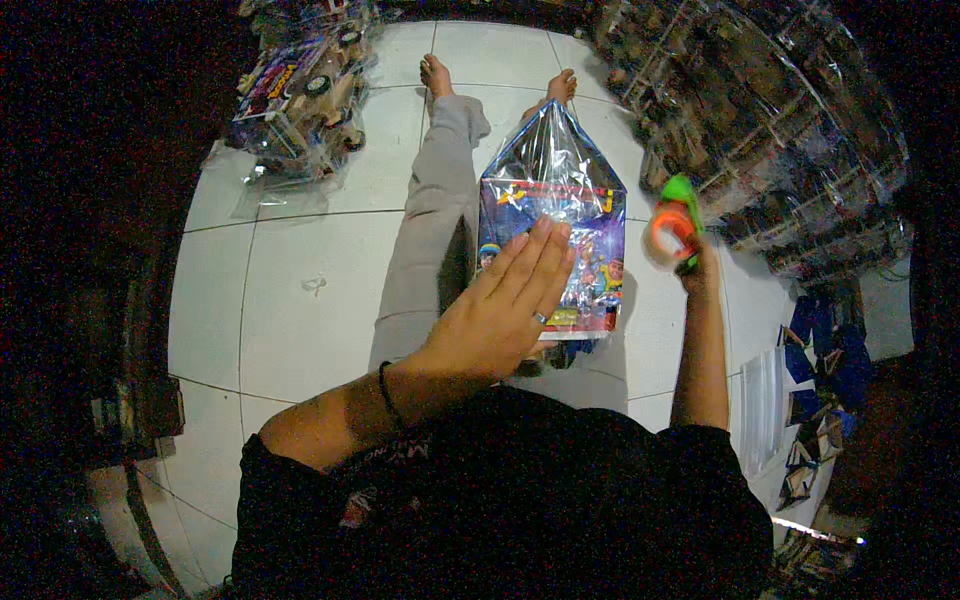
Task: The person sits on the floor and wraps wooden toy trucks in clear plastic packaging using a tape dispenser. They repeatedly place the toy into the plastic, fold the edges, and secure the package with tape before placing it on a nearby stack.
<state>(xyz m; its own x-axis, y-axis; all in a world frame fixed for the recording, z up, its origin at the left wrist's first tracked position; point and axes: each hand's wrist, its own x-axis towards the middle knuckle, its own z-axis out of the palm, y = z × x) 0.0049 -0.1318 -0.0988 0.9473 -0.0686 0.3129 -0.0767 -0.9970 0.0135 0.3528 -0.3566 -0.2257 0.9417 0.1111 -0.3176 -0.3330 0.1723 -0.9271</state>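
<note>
- While the left hand (498, 305) lies flat on the wrapped package (592, 215), fingers straight and close together, the right hand (697, 268) grips a green tape dispenser (680, 190) off to the right, apart from the package (blurry, so I can't tell exactly how those fingers wrap).
- Package's spot: just right of the left leg (425, 230), printed side up, pointy clear plastic top (553, 150) aimed toward the feet (436, 78).
- Step in hand, my guess: sealing the wrapper. Next move probably calls for folding that peak down snug and keeping it pinned for the tape.
- Singles: one package under the palm, one dispenser, one orange ring (685, 222) on it, one pale scrap (314, 285) on the floor (300, 245).
- Feet: two, both bare.
- Piles: one of wrapped toy vehicles (315, 90) upper left, one big wrapped heap (760, 130) upper right; too jumbled to count pieces.
- Far right: several dark blue pieces (808, 345), overlapping, so no honest count, beside one clear plastic stack (764, 410).
</note>
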